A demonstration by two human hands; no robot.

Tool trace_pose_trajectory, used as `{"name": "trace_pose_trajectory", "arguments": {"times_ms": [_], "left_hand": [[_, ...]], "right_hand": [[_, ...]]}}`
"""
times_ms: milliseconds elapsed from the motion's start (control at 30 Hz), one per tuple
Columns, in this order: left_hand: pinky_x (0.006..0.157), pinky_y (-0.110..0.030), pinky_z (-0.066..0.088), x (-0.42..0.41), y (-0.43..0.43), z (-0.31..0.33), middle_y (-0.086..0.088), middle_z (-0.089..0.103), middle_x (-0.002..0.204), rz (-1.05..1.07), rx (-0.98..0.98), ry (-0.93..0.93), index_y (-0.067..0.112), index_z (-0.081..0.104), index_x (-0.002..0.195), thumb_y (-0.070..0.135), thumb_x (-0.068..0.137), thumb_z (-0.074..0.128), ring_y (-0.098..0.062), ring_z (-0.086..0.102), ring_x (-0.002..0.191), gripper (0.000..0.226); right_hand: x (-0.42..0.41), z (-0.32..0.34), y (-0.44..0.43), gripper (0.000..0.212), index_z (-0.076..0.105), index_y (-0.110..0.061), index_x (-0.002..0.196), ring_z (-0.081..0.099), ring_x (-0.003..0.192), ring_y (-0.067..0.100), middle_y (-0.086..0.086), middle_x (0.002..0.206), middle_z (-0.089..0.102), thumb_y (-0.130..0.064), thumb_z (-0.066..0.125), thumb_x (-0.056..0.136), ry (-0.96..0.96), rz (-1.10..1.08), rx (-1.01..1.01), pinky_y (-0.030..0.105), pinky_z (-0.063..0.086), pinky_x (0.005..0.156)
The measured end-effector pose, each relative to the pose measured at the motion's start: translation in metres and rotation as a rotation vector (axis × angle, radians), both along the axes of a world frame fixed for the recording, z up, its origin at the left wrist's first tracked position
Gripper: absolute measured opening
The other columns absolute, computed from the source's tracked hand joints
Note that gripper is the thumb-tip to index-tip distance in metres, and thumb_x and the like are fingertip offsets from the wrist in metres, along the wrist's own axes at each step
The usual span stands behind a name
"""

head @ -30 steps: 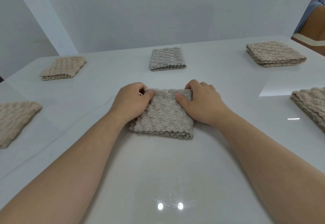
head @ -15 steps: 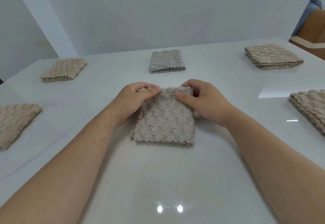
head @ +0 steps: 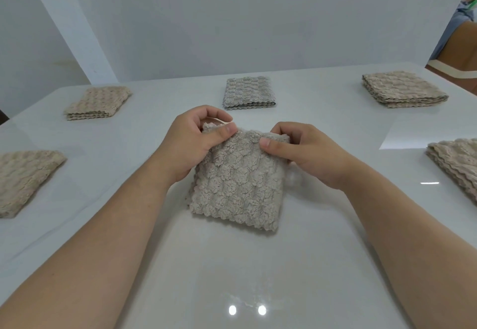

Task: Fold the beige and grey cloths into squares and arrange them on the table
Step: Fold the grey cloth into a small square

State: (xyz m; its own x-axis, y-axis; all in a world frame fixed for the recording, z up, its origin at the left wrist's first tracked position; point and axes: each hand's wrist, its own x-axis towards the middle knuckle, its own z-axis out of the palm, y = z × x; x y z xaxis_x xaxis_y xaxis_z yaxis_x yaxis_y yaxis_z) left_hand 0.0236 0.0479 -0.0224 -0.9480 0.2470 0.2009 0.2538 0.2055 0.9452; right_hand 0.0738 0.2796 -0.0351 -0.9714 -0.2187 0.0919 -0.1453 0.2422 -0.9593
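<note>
Now we hold the cloth [head: 237,186] with its far edge higher than before, left hand [head: 189,145] and right hand [head: 309,155] pinching its top corners, mid table [head: 232,264]. Folded squares [head: 247,92] ring it, well apart, with wide gaps between.

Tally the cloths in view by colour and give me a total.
Beige: 5 (far-left cloth, near-left cloth, far-right cloth, near-right cloth, held cloth)
Grey: 1 (grey cloth)
Total: 6
</note>
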Motion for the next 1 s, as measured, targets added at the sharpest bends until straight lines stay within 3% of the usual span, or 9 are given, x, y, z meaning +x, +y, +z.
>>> {"name": "trace_pose_trajectory", "arguments": {"times_ms": [100, 233, 333, 400, 533, 667, 867, 933, 1000], "left_hand": [[0.089, -0.060, 0.053, -0.003, 0.000, -0.005, -0.008, 0.069, 0.089, 0.041, 0.015, -0.042, 0.027, 0.076, 0.092, 0.046, 0.063, 0.092, -0.027, 0.058, 0.080, 0.038], [0.080, -0.040, 0.056, -0.003, 0.007, -0.013, -0.012, 0.068, 0.090, 0.083, 0.077, -0.230, 0.014, 0.075, 0.100, 0.042, 0.062, 0.088, -0.025, 0.065, 0.082, 0.049], [0.078, -0.032, 0.057, -0.002, 0.010, -0.015, -0.010, 0.076, 0.098, 0.021, 0.105, -0.475, 0.001, 0.068, 0.109, 0.036, 0.076, 0.083, -0.023, 0.071, 0.088, 0.050], [0.078, -0.033, 0.056, -0.005, 0.009, -0.018, -0.006, 0.077, 0.095, 0.065, -0.005, -0.417, 0.004, 0.071, 0.102, 0.033, 0.082, 0.081, -0.020, 0.071, 0.086, 0.036], [0.056, -0.025, 0.052, -0.009, 0.010, -0.022, -0.001, 0.074, 0.086, 0.196, -0.071, -0.257, 0.016, 0.074, 0.099, 0.032, 0.089, 0.076, -0.013, 0.069, 0.067, 0.020], [0.079, -0.035, 0.056, -0.013, 0.008, -0.030, 0.000, 0.074, 0.094, 0.290, -0.231, -0.128, 0.021, 0.071, 0.101, 0.037, 0.093, 0.069, -0.019, 0.072, 0.087, 0.018], [0.081, -0.026, 0.040, -0.012, 0.005, -0.030, 0.006, 0.061, 0.115, 0.350, -0.522, 0.079, 0.024, 0.062, 0.116, 0.044, 0.094, 0.066, -0.014, 0.061, 0.098, 0.030], [0.084, -0.029, 0.042, -0.004, 0.000, -0.021, 0.005, 0.055, 0.118, 0.332, -0.662, 0.216, 0.027, 0.062, 0.115, 0.044, 0.093, 0.067, -0.014, 0.059, 0.096, 0.028], [0.079, -0.025, 0.044, 0.008, -0.006, -0.004, 0.010, 0.060, 0.106, 0.249, -0.765, 0.305, 0.030, 0.067, 0.101, 0.038, 0.090, 0.071, -0.008, 0.059, 0.088, 0.014]], "right_hand": [[-0.001, 0.001, -0.002, 0.030, 0.061, -0.014, 0.080, 0.056, 0.072, 0.012, -0.001, 0.074, 0.058, -0.040, 0.074, 0.090, -0.008, -0.037, -0.044, 0.029, 0.046, 0.068], [-0.003, -0.004, -0.004, 0.029, 0.060, -0.019, 0.093, 0.066, 0.074, 0.018, 0.003, 0.082, 0.070, -0.044, 0.075, 0.088, -0.093, -0.105, -0.099, 0.037, 0.053, 0.065], [-0.008, -0.010, 0.000, 0.035, 0.058, -0.027, 0.102, 0.069, 0.078, 0.022, 0.002, 0.086, 0.072, -0.054, 0.073, 0.085, -0.040, -0.225, 0.033, 0.040, 0.055, 0.070], [-0.009, -0.012, 0.001, 0.033, 0.056, -0.030, 0.107, 0.072, 0.082, 0.018, -0.001, 0.089, 0.074, -0.052, 0.071, 0.088, -0.004, -0.289, 0.099, 0.037, 0.057, 0.076], [-0.007, -0.013, 0.001, 0.037, 0.053, -0.034, 0.116, 0.072, 0.084, 0.014, -0.006, 0.102, 0.069, -0.051, 0.071, 0.089, -0.014, -0.352, 0.073, 0.036, 0.057, 0.073], [-0.005, -0.013, -0.001, 0.043, 0.051, -0.035, 0.125, 0.068, 0.091, 0.009, -0.012, 0.118, 0.060, -0.051, 0.070, 0.090, 0.022, -0.408, 0.187, 0.032, 0.056, 0.081], [0.002, -0.012, -0.005, 0.026, 0.061, -0.032, 0.111, 0.056, 0.096, -0.001, -0.009, 0.117, 0.053, -0.043, 0.069, 0.090, 0.290, -0.311, 0.509, 0.001, 0.035, 0.078], [0.008, -0.008, -0.008, 0.019, 0.063, -0.034, 0.103, 0.054, 0.096, 0.002, -0.012, 0.108, 0.055, -0.045, 0.069, 0.088, 0.359, -0.242, 0.556, 0.006, 0.037, 0.084], [0.014, -0.003, -0.008, 0.020, 0.064, -0.036, 0.097, 0.053, 0.096, 0.003, -0.014, 0.102, 0.056, -0.052, 0.067, 0.085, 0.404, -0.145, 0.605, 0.020, 0.042, 0.087]]}}
